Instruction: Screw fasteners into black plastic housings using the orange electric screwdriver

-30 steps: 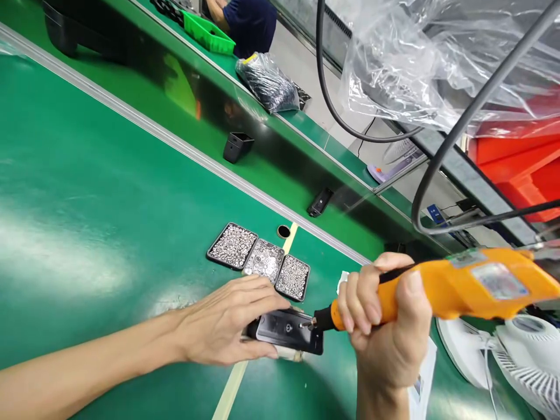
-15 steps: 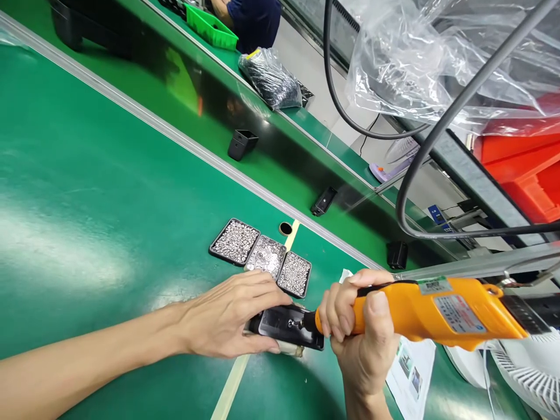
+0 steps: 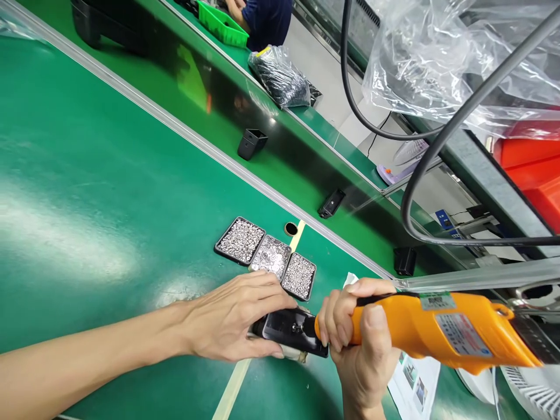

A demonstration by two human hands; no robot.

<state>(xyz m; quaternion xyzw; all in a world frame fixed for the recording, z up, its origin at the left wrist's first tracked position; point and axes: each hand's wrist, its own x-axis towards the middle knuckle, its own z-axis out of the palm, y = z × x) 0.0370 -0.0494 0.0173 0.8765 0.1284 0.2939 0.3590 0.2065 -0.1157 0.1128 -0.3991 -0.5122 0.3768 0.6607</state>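
My left hand (image 3: pixel 238 318) is closed around the far end of a black plastic housing (image 3: pixel 282 333), thumb on the near side and fingers on the other. Under the housing shows a pale block (image 3: pixel 294 353). My right hand (image 3: pixel 361 344) grips an orange electric screwdriver (image 3: pixel 420 324), held nearly level. Its tip meets a small screw (image 3: pixel 297 328) inside the housing's hollow; how deep the screw sits I cannot tell. Just beyond my left hand lie three black trays of small metal parts: a left tray (image 3: pixel 240 240), a middle tray (image 3: pixel 272 256) and a right tray (image 3: pixel 300 275).
A small round black piece (image 3: pixel 290 228) lies by the yellow tape (image 3: pixel 234 388). Black box-shaped parts (image 3: pixel 252 144) sit on the strip behind the metal rail (image 3: pixel 210 149). A printed sheet (image 3: pixel 415 382) is at right. A thick cable (image 3: pixel 409 198) loops above. Someone in dark blue (image 3: pixel 269 23) works beyond.
The whole view has shifted slightly, so most things sit a little further right. Both hands keep their hold, and the screwdriver's tip stays at the screw; its rear end looks slightly lower.
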